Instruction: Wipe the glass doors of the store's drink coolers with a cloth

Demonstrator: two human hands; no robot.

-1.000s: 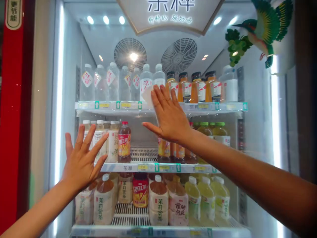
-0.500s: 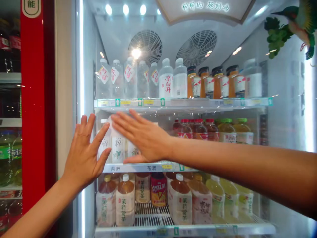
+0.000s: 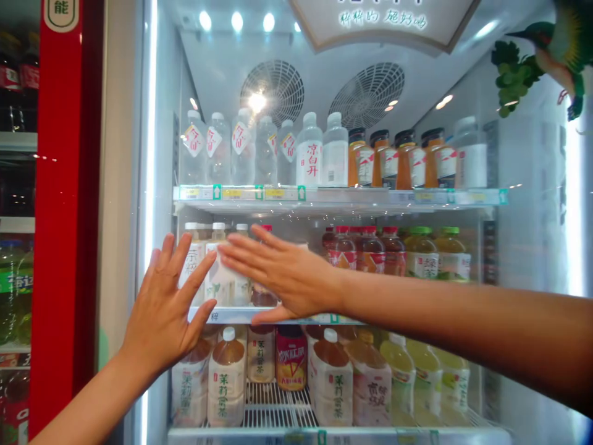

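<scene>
Tall glass-fronted drinks cooler (image 3: 532,259) fills most of the frame, lit white inside, its clear glass door (image 3: 528,154) shut across the front. Red upright cabinet edge (image 3: 60,216) runs down the left of the frame; a second cooler's dark shelves show beyond it at far left.

Two round grey fan grilles (image 3: 272,86) sit on the back wall, upper centre. A green and orange bird decoration (image 3: 556,55) perches in the upper right corner.

Top wire shelf with price-tag strip (image 3: 324,196): clear water bottles with red diamond labels (image 3: 217,151) at left, orange juice bottles with dark caps (image 3: 398,159) at right. Middle shelf: pale tea bottles with white caps (image 3: 197,259) at left, red-capped dark drink bottles (image 3: 365,250) at centre right, green-capped bottles (image 3: 435,253) beside them. Bottom shelf: brown tea bottles with white labels (image 3: 227,377) at left, yellow-green juice bottles (image 3: 417,377) at right.

Right hand (image 3: 282,275), centre of frame, lies flat on the glass door, fingers spread wide and pointing left, forearm reaching in from the right edge. A white cloth or paper (image 3: 222,278) shows under its fingertips against the glass; how it is held cannot be told.

Left hand (image 3: 169,309), lower left of centre, presses flat on the glass near the door's left edge, fingers splayed wide and pointing up, holding nothing. Its fingertips lie just beside those of the right hand.
</scene>
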